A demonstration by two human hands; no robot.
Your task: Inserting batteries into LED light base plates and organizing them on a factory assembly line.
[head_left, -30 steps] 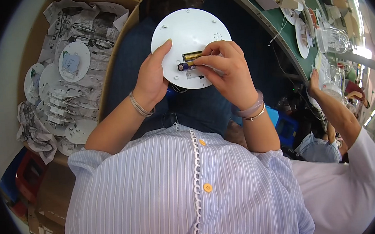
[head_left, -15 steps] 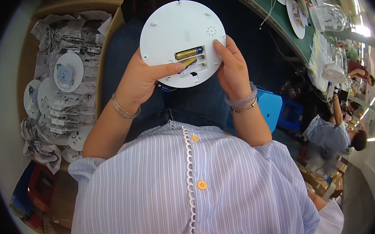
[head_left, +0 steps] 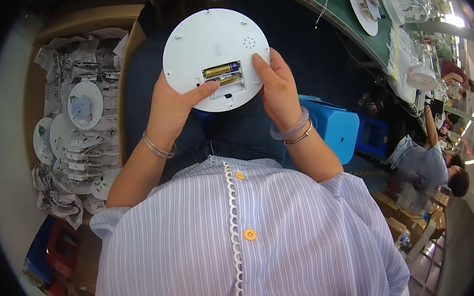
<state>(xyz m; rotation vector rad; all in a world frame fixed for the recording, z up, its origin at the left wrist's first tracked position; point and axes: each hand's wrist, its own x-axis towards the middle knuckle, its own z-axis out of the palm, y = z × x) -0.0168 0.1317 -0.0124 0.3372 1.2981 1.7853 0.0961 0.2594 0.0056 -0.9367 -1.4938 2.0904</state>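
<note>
A round white plastic disc [head_left: 206, 46] is held up in front of me, its battery compartment facing me. Two gold-and-dark batteries lie in the compartment: an upper battery [head_left: 222, 70] and, just below it, a lower battery [head_left: 229, 79]. My left hand [head_left: 171, 106] grips the disc's lower left edge, its thumb reaching to the left end of the lower battery. On the right edge, my right hand [head_left: 281, 89] is closed round the rim with the thumb on the face, below a ring of small holes. Fingers behind the disc are hidden.
To the left stands a cardboard box [head_left: 125, 73] with several white discs [head_left: 85, 104] and crumpled newspaper [head_left: 57, 195]. A blue plastic stool [head_left: 327, 127] is at the right. Beyond it are a green workbench [head_left: 344, 25] with clear domes, a fan [head_left: 417, 175] and another person [head_left: 456, 178].
The lower battery, tilted before, now lies level in the compartment beside the upper one. Both hands and the disc appear slightly further left in view.
</note>
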